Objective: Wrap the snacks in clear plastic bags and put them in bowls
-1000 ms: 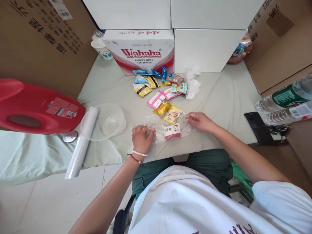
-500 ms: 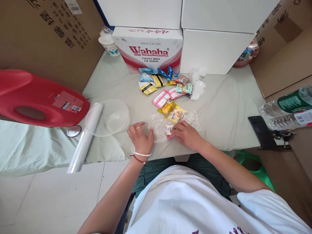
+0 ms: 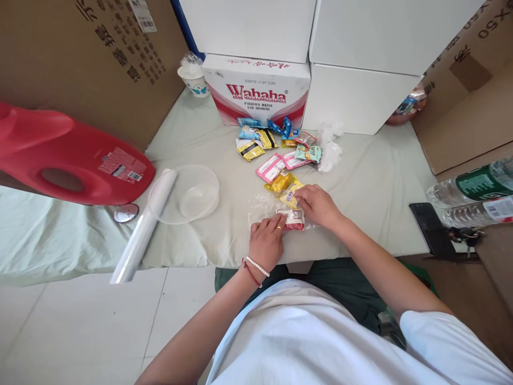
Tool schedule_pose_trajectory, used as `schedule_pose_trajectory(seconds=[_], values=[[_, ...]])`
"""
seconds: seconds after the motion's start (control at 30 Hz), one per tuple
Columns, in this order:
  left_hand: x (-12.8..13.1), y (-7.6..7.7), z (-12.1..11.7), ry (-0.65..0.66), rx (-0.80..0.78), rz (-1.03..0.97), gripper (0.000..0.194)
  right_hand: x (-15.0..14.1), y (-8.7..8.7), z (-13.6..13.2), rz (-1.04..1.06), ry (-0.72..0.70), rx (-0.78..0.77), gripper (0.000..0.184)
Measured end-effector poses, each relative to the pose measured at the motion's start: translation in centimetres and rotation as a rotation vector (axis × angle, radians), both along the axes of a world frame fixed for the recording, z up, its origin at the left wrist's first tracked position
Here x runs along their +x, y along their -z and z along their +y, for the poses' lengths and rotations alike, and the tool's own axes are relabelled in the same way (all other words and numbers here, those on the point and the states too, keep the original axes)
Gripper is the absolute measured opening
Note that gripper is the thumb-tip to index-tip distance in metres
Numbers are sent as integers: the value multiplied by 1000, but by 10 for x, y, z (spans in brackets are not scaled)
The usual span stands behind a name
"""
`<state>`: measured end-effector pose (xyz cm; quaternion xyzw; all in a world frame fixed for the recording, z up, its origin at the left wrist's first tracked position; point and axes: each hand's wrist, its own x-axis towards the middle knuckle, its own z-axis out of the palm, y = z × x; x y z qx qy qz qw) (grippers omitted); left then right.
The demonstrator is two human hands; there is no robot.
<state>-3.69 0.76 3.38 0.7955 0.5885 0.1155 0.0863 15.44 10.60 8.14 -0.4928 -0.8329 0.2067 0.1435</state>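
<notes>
- A seated person in a white shirt works with both hands at the near edge of a cloth-covered table point(image 3: 360, 187), bent over small wrapped packets.
- The left hand point(image 3: 265, 239), with a ring on one finger and two bracelets at the wrist, lies palm down, fingers stretched together over the left end of a red-and-white packet point(image 3: 294, 220); whether it grips cannot be told.
- The right hand point(image 3: 318, 206) has its fingers bent, thumb near the fingertips, at the right side of a yellow packet point(image 3: 289, 196); whether the packet is pinched cannot be told.
- The red-and-white packet lies on thin clear plastic point(image 3: 258, 207) near the middle of the table's near edge, the yellow one just beyond it beside a gold packet point(image 3: 279, 182).
- Toward the rear, pink-and-white packets point(image 3: 271, 168), a green packet point(image 3: 308, 153) and blue packets point(image 3: 249, 131) spread before a Wahaha carton point(image 3: 256, 91), with crumpled plastic point(image 3: 331, 152) on their right.
- To the left, a clear bowl point(image 3: 196, 202) sits beside a roll of film point(image 3: 140, 240) that juts over the near edge.
- A phone point(image 3: 430, 227) and keys point(image 3: 465, 235) lie at the near right corner.
</notes>
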Motion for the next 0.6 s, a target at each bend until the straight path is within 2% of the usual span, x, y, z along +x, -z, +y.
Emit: schedule_pose_trajectory(seconds=[0.1, 0.17, 0.23, 0.33, 0.4, 0.5, 0.6], values=[[-2, 0, -3, -9, 38, 22, 53, -15, 0, 20, -119, 36, 48, 40], [-1, 0, -4, -17, 52, 28, 51, -27, 3, 30, -189, 9, 11, 51], [-1, -1, -5, -20, 53, 35, 50, -36, 6, 36, -238, 3, -25, 54], [0, -1, -5, -14, 54, 50, 48, -39, 4, 39, -245, -50, -49, 30], [0, -1, -4, -2, 60, 56, 48, -36, 0, 35, -232, -121, -33, 17], [0, 0, -5, 17, 77, 45, 50, -29, -7, 17, -260, -182, 53, 22], [-2, 4, -6, 14, 68, 4, 47, -22, -3, -12, -318, -265, 86, 22]])
